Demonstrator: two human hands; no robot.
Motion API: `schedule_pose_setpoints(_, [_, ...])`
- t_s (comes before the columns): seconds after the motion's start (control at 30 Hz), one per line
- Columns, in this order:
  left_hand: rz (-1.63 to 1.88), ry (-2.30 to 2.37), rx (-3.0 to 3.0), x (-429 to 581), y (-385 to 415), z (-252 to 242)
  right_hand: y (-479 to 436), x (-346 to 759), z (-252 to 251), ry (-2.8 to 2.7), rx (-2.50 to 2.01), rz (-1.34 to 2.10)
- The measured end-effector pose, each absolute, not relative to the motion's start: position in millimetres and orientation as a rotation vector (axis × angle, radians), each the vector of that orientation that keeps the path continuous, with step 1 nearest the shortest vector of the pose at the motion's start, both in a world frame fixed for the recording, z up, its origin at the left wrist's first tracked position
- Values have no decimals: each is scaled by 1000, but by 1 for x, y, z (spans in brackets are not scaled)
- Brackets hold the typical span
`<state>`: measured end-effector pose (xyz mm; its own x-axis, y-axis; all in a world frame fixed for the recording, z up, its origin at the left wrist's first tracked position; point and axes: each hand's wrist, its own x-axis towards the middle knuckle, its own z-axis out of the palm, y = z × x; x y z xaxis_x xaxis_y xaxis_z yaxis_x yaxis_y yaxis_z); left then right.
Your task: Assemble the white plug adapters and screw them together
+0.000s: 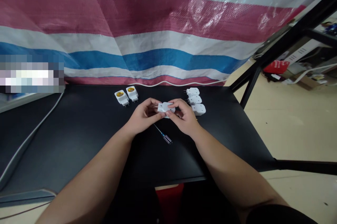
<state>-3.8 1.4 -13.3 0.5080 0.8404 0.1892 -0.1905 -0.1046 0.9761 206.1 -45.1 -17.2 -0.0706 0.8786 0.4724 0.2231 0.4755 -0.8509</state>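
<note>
My left hand [143,113] and my right hand [183,117] together hold a white plastic plug unit [165,107] above the black table [79,147], with fingers on both ends. Its underside is hidden. Just below my hands lies a small screwdriver [163,134] with a clear handle and thin metal shaft, touching neither hand. Left of my hands stand two white plug-in lamp holders [126,95] with yellow centres and metal prongs. Three white plug bodies [195,99] sit in a row beyond my right hand.
A striped plastic tarp [168,34] hangs behind the table. A white cable [31,136] runs across the table's left part. Black metal table legs [250,83] stand at right, with a tiled floor and scattered boxes and cords beyond them.
</note>
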Motion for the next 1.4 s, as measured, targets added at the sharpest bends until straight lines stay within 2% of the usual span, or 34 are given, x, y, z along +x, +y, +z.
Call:
schedule_pose_setpoints(0.2, [985, 705, 1335, -2, 2, -10, -43, 208, -18, -1597, -958, 718])
schedule_pose_setpoints(0.6, [995, 749, 1260, -6, 2, -8, -42, 215, -10, -1804, -935, 472])
schedule_pose_setpoints(0.8, [1072, 628, 1344, -4, 0, -5, -41, 217, -11, -1770, -882, 356])
schedule_pose_setpoints(0.97, [1010, 538, 1414, -5, 0, -10, -45, 217, -9, -1839, -945, 417])
schedule_pose_setpoints(1.17, [949, 628, 1527, -6, 0, -16, -48, 217, 11, -2042, -1063, 160])
schedule_pose_setpoints(1.4, [1139, 935, 1880, -12, 6, -17, 10, 257, 32, -2115, -1240, 62])
